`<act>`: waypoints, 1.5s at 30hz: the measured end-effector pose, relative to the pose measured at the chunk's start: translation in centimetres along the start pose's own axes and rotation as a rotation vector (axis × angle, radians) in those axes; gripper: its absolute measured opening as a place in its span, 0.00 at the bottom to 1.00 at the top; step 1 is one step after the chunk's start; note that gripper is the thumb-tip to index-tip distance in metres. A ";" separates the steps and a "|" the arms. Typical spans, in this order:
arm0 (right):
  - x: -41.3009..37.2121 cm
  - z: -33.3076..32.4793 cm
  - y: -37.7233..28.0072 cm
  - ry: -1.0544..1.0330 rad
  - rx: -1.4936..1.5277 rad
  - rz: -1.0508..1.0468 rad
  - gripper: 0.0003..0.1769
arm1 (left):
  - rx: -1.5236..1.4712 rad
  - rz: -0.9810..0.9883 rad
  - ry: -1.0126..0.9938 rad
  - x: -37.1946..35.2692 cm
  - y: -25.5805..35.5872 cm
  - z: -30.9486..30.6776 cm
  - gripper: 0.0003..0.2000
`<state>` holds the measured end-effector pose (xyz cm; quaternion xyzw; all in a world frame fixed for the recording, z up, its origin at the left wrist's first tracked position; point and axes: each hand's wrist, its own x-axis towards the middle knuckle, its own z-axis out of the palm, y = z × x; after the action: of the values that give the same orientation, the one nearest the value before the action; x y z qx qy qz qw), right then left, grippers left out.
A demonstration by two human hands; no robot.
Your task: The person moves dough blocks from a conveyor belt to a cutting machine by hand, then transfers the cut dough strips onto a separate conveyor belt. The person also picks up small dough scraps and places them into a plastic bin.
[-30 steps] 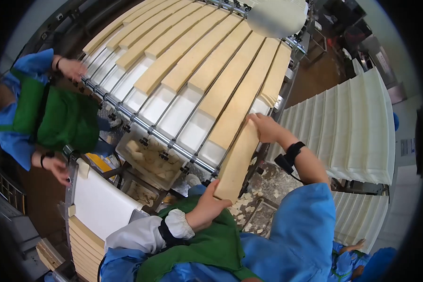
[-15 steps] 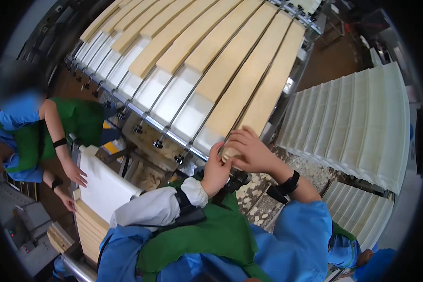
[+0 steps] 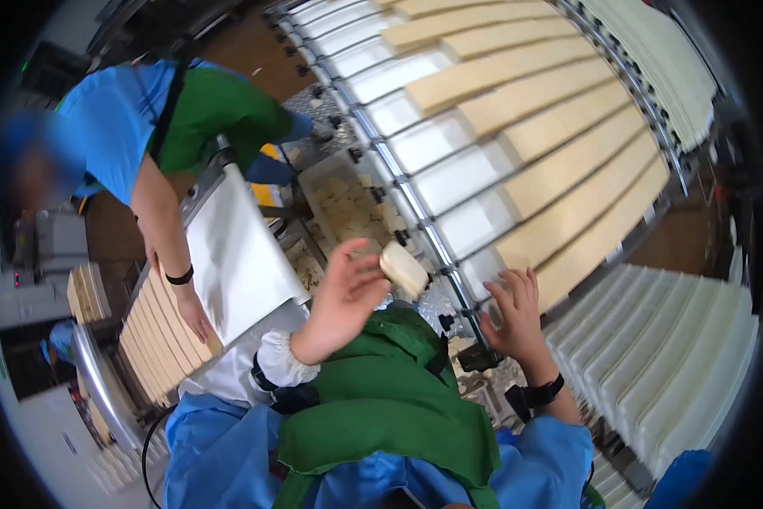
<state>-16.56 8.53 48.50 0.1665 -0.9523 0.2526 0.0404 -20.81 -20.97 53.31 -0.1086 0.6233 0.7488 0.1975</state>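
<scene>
My left hand [image 3: 340, 297] is open, fingers spread, to the left of the slatted line. Just off its fingertips, a small cream-coloured piece [image 3: 404, 270] with rounded edges shows in mid-air, tilted, over the front rail. My right hand [image 3: 514, 316] is open too, fingers apart and curved, at the near end of the lanes. Beside it lie long, pale cream slabs [image 3: 568, 174] in rows on the white bed [image 3: 459, 185], parted by thin dark rods. Nothing shows in the right hand's grasp.
A white bin [image 3: 313, 182] of cream scraps stands below the rail [image 3: 398, 174]. At left a co-worker [image 3: 144, 127] bends over stacked cream strips [image 3: 156, 331] and a white sheet [image 3: 237, 246]. Ribbed white trays [image 3: 653, 348] stand at right.
My hands, earlier together around the cream piece, are now apart: left hand moved left, right hand right. The piece is out of their grip. The view has turned left; the co-worker leans farther over.
</scene>
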 end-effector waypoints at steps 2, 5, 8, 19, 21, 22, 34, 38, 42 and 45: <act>2.5 1.0 -1.9 -0.021 0.054 -0.111 0.27 | 0.042 0.134 0.147 -1.1 0.6 -3.5 0.32; 7.0 3.3 -6.1 -0.100 0.131 -0.299 0.27 | -0.033 0.193 0.322 -3.6 0.5 -7.9 0.29; 11.9 6.2 -11.8 -0.210 0.292 -0.538 0.26 | -0.111 0.233 0.501 -6.6 -0.8 -12.2 0.26; 20.8 23.1 -41.0 -1.067 0.417 -1.126 0.28 | 0.070 -0.102 1.519 -17.6 -18.0 -32.3 0.32; 21.9 28.8 -45.8 -1.127 0.306 -1.181 0.31 | 0.080 -0.229 1.532 -18.6 -19.0 -34.8 0.39; 22.5 31.4 -48.4 -1.135 0.271 -1.181 0.32 | 0.105 -0.179 1.517 -18.7 -19.4 -35.9 0.41; 28.5 52.8 -56.5 -0.572 -0.133 -0.792 0.41 | 0.024 -0.177 1.225 -20.9 -21.0 -40.1 0.46; 28.2 52.3 -57.1 -0.469 -0.191 -0.761 0.36 | 0.142 -0.124 1.269 -19.5 -23.9 -40.4 0.48; 29.4 51.0 -60.5 -0.347 -0.314 -0.638 0.31 | 0.112 -0.340 1.193 -19.4 -20.2 -40.6 0.48; 30.1 51.3 -60.0 -0.438 -0.302 -0.561 0.35 | 0.109 -0.368 1.162 -19.3 -18.5 -40.8 0.46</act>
<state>-24.26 -74.77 36.86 0.4627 -0.8823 0.0474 -0.0724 1.11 -61.27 36.63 -0.5947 0.6377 0.4877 -0.0435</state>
